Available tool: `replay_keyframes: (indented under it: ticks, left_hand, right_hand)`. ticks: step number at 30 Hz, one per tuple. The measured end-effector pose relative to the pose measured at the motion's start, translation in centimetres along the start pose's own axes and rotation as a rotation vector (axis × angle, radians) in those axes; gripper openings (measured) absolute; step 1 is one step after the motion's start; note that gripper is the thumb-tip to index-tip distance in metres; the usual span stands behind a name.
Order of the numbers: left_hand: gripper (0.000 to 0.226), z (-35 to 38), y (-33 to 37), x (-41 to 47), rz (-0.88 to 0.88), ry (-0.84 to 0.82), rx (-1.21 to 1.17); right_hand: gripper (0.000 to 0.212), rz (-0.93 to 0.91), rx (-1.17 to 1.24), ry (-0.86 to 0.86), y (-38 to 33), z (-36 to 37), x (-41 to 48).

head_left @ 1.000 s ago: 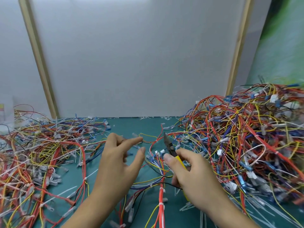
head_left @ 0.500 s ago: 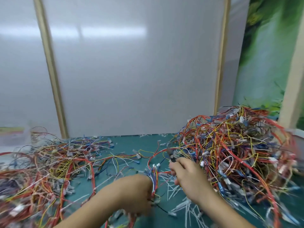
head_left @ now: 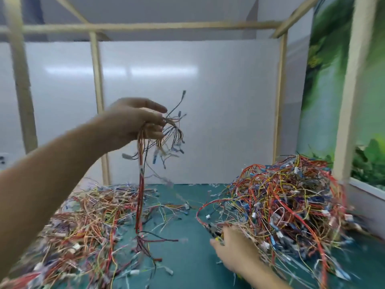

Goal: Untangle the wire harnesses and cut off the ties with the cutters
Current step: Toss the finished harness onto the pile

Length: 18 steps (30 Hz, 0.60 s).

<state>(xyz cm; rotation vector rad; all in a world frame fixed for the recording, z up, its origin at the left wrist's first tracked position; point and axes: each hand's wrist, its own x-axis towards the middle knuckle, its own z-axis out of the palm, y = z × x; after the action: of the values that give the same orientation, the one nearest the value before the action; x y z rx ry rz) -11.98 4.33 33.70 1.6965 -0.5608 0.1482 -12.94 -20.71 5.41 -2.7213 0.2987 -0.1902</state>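
Green mat (head_left: 188,265): bare patch just left of the right hand.
Right hand (head_left: 235,254): low, fingers curled round the cutters (head_left: 214,231), dark tips poking forward.
Tangled pile (head_left: 291,205): against that hand's right side.
Left hand (head_left: 137,122): raised high, arm outstretched, fingers gripping a wire harness (head_left: 140,184) dangling to the mat.

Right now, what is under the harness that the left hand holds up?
Under the harness, held by the left hand, lie the green mat and loose wires. Blur hides whether its lower end touches the mat.
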Motion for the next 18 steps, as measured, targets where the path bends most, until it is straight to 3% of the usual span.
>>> replay_keyframes:
  ticks: [6, 8, 9, 11, 13, 15, 18]
  left_hand:
    - [0.019, 1.4, 3.5, -1.0, 0.028, 0.067, -0.243]
    - [0.022, 2.2, 3.4, -1.3, 0.026, 0.061, -0.328]
    - [0.023, 2.6, 3.2, -1.5, 0.026, 0.066, -0.364]
    - [0.023, 3.4, 2.4, -1.8, 0.024, 0.087, -0.428]
    - [0.021, 4.6, 1.5, -1.7, 0.013, 0.122, -0.494]
    - [0.018, 6.0, 0.9, -1.3, 0.012, 0.17, -0.567]
    - [0.019, 7.3, 0.8, -0.6, 0.015, 0.243, -0.636]
  right_hand:
    - [0.043, -0.086, -0.181, -0.06, -0.3, 0.2, -0.2]
    - [0.03, -0.19, 0.08, -0.02, -1.1, -1.2, -0.4]
    - [0.025, -0.221, 0.32, 0.027, -1.8, -2.3, -0.9]
    - [0.033, -0.259, 0.81, 0.072, -3.6, -5.4, -2.5]
    - [0.045, -0.367, 1.143, -0.074, -6.1, -8.7, -4.3]
    - [0.049, -0.449, 1.136, -0.28, -8.9, -10.9, -6.3]
    - [0.022, -0.56, 0.901, -0.327, -11.0, -12.0, -8.9]
